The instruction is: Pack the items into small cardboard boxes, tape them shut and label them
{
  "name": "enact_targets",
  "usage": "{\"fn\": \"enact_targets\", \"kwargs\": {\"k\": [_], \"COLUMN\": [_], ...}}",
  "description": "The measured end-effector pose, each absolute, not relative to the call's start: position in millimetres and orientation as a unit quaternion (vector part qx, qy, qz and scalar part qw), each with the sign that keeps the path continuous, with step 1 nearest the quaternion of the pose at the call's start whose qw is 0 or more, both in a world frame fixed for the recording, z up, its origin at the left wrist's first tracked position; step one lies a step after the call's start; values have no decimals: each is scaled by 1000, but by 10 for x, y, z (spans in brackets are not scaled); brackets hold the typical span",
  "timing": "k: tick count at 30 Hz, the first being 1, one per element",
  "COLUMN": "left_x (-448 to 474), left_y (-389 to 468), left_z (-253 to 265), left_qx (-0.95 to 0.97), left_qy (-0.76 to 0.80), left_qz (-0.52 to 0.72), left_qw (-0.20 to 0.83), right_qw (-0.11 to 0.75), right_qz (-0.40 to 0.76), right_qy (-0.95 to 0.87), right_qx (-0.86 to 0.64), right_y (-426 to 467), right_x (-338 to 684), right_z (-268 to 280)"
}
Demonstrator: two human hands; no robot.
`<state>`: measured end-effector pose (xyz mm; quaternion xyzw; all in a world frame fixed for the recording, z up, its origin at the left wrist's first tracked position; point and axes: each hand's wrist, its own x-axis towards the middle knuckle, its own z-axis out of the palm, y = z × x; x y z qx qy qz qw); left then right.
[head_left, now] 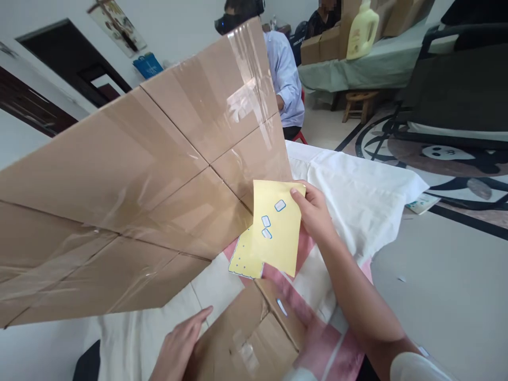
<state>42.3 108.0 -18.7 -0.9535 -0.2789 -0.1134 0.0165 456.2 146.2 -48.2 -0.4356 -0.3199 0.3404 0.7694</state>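
My right hand [315, 209] pinches the upper right corner of a yellow sheet of paper [280, 246], thumb on its front. Several small white stickers with blue outlines [280, 205] are on that sheet. Partly hidden behind it lies another yellow sheet [243, 255] with a wavy blue edge and small blue marks. A brown cardboard box [234, 323] stands close to me, with a small white-and-blue piece [281, 307] on its right part. My left hand [184, 338] is beside the box's left side, fingers stretched out and holding nothing; whether it touches the box I cannot tell.
A tall taped cardboard panel [166, 174] stands tilted across the left and middle. Under things lies a white cloth [357, 185] with pink patches. Behind the panel sits a person in a light blue shirt [283, 69]. At right stands a dark folding chair [460, 90].
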Motion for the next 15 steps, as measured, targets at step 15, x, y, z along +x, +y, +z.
{"fn": "enact_targets", "kwargs": {"k": [15], "left_x": [2863], "left_y": [1781], "left_z": [639], "left_qx": [-937], "left_qy": [-282], "left_qz": [-183], "left_qw": [93], "right_qw": [770], "right_qz": [376], "right_qy": [-346], "right_qx": [-384], "right_y": [1189], "right_x": [4193], "right_z": [-283]}}
